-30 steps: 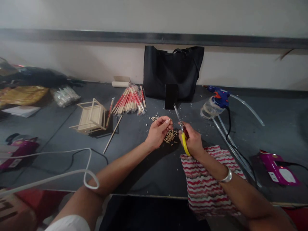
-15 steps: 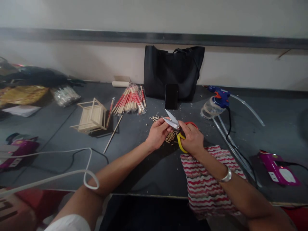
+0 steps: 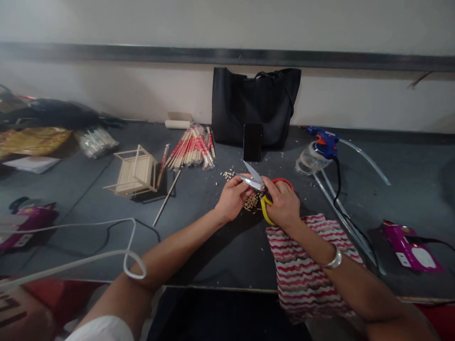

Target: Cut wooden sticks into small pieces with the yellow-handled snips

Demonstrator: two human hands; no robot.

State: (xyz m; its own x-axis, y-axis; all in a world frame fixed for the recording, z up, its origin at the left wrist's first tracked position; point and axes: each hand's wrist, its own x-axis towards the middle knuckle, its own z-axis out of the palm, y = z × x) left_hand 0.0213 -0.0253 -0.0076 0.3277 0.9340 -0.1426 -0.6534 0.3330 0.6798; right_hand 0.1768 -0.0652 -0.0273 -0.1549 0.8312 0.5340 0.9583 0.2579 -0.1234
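Note:
Scissors (image 3: 253,182) with one red and one yellow handle are in my right hand (image 3: 286,206), its fingers around the handles. Their blades are spread apart and point to the upper left. Close against the lower blade, my left hand (image 3: 230,199) is closed in a pinch; whatever sits between its fingertips is too small to make out. Beneath the hands lies a pile of short cut stick pieces (image 3: 251,202). A second scatter of paler pieces (image 3: 227,174) is just beyond my left hand.
A small wooden stick frame (image 3: 133,173), a loose stick (image 3: 167,198) and bagged chopsticks (image 3: 192,148) are at left. A black bag (image 3: 254,106) stands behind a phone (image 3: 252,143). At right are a blue glue gun (image 3: 323,139), glue sticks (image 3: 343,218), striped cloth (image 3: 302,270) and a purple power strip (image 3: 408,248).

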